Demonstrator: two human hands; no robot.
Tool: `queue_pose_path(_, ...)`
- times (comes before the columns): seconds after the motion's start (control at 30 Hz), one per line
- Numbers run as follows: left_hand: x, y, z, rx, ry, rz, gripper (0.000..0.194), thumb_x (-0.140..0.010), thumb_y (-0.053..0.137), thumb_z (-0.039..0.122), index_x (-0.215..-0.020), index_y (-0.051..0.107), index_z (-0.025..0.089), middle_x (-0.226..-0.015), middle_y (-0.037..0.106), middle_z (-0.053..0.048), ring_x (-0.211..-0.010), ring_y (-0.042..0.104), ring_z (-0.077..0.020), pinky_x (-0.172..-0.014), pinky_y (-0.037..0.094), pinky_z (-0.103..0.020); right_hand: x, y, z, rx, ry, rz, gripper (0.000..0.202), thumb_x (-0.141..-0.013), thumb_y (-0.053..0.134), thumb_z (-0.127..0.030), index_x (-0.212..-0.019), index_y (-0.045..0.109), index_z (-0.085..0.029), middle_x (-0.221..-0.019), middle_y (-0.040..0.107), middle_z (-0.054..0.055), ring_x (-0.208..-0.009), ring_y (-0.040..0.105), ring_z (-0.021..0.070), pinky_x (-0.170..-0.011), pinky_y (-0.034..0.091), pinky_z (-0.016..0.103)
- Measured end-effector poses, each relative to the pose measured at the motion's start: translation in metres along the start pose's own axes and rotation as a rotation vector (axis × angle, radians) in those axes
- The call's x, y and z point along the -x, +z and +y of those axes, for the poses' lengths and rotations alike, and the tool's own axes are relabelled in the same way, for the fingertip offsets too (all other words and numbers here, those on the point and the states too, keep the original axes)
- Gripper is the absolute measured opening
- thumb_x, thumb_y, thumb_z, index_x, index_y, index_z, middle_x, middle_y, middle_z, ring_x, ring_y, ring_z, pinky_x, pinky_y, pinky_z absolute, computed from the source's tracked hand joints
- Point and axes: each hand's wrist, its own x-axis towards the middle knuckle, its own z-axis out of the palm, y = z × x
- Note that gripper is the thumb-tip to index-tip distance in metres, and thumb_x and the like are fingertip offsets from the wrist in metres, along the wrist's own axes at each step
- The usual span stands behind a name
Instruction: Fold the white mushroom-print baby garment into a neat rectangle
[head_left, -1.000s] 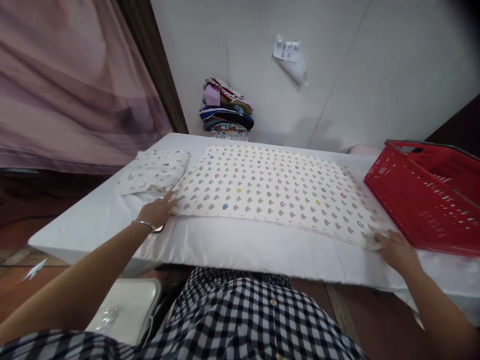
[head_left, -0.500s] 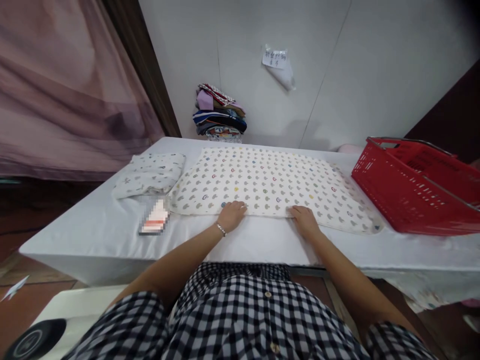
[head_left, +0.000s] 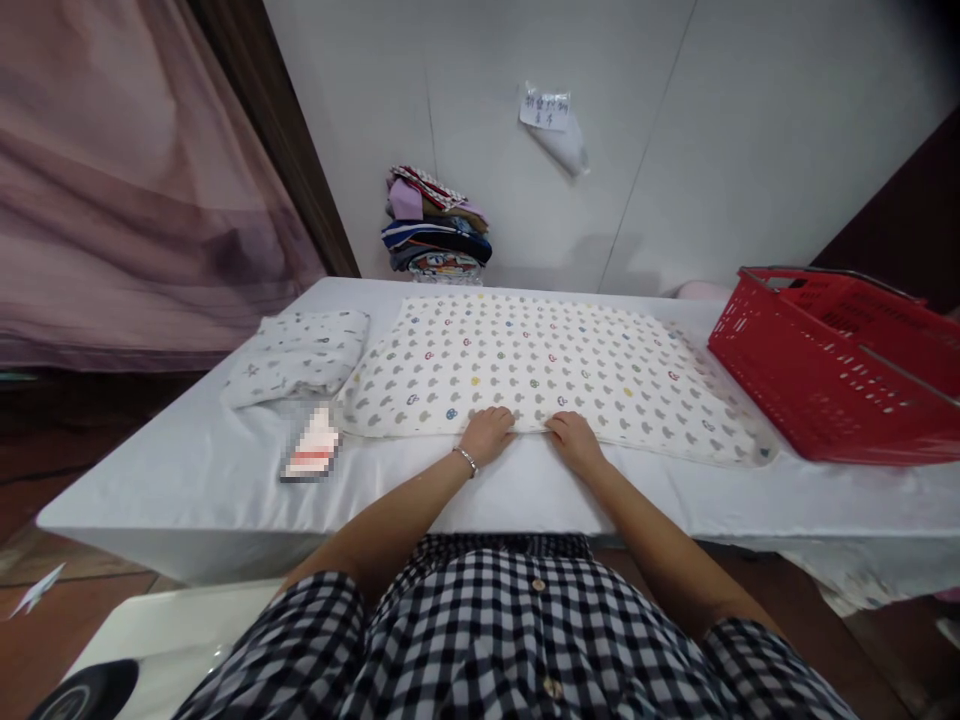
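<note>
Because the printed cloth (head_left: pixel 517 365) lies spread flat along the worktop (head_left: pixel 172 470), its long near edge faces us, and we judge that this layout puts that edge in easy reach of both arms. Small grey motifs with scattered coloured ones cover its upper face; at the right end a further layer shows slightly offset beneath.

We place our left hand (head_left: pixel 486 437) and right hand (head_left: pixel 576 444) near the middle of this edge, close together but apart, probably so that both act evenly on the fabric. The fingers of each curl over the border, in contact with it, the bulk of the cloth extending beyond them and to either side. We cannot tell whether they pinch the hem or merely rest on it, as the thumbs and undersides are hidden.

To the left we find a folded cloth (head_left: pixel 300 352), just beside the spread one, with a pixelated object (head_left: pixel 311 452) nearer us. A red basket (head_left: pixel 832 375) stands by the right end, apparently set aside from the work. Against the wall (head_left: pixel 337 70) rises a stack of folded textiles (head_left: pixel 437 235).
</note>
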Motion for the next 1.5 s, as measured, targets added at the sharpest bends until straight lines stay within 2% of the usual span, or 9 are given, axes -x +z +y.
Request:
queue_pose_path(0.13,0.002,0.004,-0.005,0.047,0.029,-0.006,0.01,-0.085,0.052,0.023,-0.094,0.054,0.018,-0.11,0.056,-0.007,-0.096,0.053,-0.0194,-0.078,0.041,-0.033,0.001,-0.002,-0.001,-0.13,0.045,0.022,0.024,-0.09,0.042,-0.026,-0.097,0.064,-0.021,-0.092,0.061,0.005,-0.089,0.052,0.019,-0.08,0.039,0.03)
queue_pose_path(0.33,0.001,0.008,-0.006,0.039,0.053,0.016,0.011,-0.084,0.049,0.015,-0.093,0.055,0.017,-0.117,0.055,-0.008,-0.101,0.052,-0.0199,-0.081,0.041,-0.034,0.002,-0.008,-0.002,-0.211,0.086,-0.074,0.024,-0.091,0.041,-0.027,-0.091,0.064,-0.022,-0.084,0.061,0.002,-0.084,0.053,0.0166,-0.076,0.04,0.028)
queue_pose_path(0.53,0.0,-0.003,-0.003,-0.028,0.042,-0.04,0.014,-0.085,0.045,0.014,-0.094,0.057,0.015,-0.102,0.061,-0.008,-0.096,0.054,-0.0207,-0.079,0.04,-0.034,0.004,-0.01,-0.006,-0.188,0.108,-0.056,0.027,-0.091,0.04,-0.023,-0.108,0.061,-0.022,-0.098,0.063,0.004,-0.093,0.053,0.0175,-0.081,0.04,0.029)
queue_pose_path(0.73,0.013,-0.005,-0.01,-0.001,0.141,-0.084,0.019,-0.09,0.04,0.018,-0.094,0.059,0.017,-0.092,0.062,-0.006,-0.088,0.055,-0.0189,-0.076,0.04,-0.033,0.013,-0.01,-0.011,-0.09,0.017,-0.122,0.026,-0.09,0.043,-0.019,-0.106,0.063,-0.021,-0.096,0.061,0.006,-0.091,0.051,0.0173,-0.08,0.039,0.029)
queue_pose_path(0.97,0.013,0.005,-0.01,0.046,0.057,-0.017,0.02,-0.089,0.041,0.014,-0.1,0.057,0.016,-0.091,0.062,-0.006,-0.087,0.055,-0.019,-0.077,0.041,-0.032,0.004,-0.004,-0.028,-0.054,-0.049,-0.111,0.023,-0.088,0.049,-0.021,-0.107,0.06,-0.02,-0.102,0.057,0.007,-0.094,0.048,0.0187,-0.082,0.038,0.031)
queue_pose_path(1.13,0.014,0.006,-0.008,0.07,0.0,0.016,0.015,-0.087,0.043,0.014,-0.097,0.055,0.016,-0.087,0.061,-0.005,-0.083,0.056,-0.0183,-0.075,0.043,-0.032,-0.006,0.006,-0.038,-0.135,-0.036,-0.103,0.019,-0.09,0.045,-0.024,-0.095,0.062,-0.019,-0.092,0.059,0.005,-0.088,0.05,0.0169,-0.08,0.039,0.029)
queue_pose_path(1.2,0.016,0.006,-0.007,0.086,0.013,0.034,0.012,-0.086,0.044,0.012,-0.092,0.054,0.017,-0.091,0.061,-0.005,-0.086,0.056,-0.0177,-0.075,0.044,-0.031,-0.008,0.008,-0.04,-0.176,-0.001,-0.095,0.02,-0.091,0.044,-0.025,-0.091,0.063,-0.019,-0.088,0.059,0.004,-0.087,0.051,0.0161,-0.079,0.04,0.028)
queue_pose_path(1.33,0.021,0.008,-0.007,0.062,0.088,0.099,0.012,-0.086,0.045,0.012,-0.09,0.055,0.018,-0.113,0.057,-0.006,-0.097,0.055,-0.0181,-0.08,0.044,-0.032,-0.008,0.01,-0.04,-0.254,0.036,-0.066,0.02,-0.091,0.046,-0.029,-0.089,0.064,-0.021,-0.085,0.059,0.003,-0.086,0.052,0.0153,-0.078,0.04,0.027)
queue_pose_path(1.5,0.021,0.012,-0.005,-0.004,0.074,0.108,0.01,-0.085,0.05,0.015,-0.091,0.058,0.019,-0.112,0.058,-0.006,-0.093,0.055,-0.0186,-0.078,0.044,-0.034,-0.007,0.012,-0.042,-0.313,0.073,-0.027,0.02,-0.09,0.046,-0.027,-0.082,0.064,-0.02,-0.082,0.058,0.002,-0.083,0.051,0.015,-0.076,0.039,0.026)
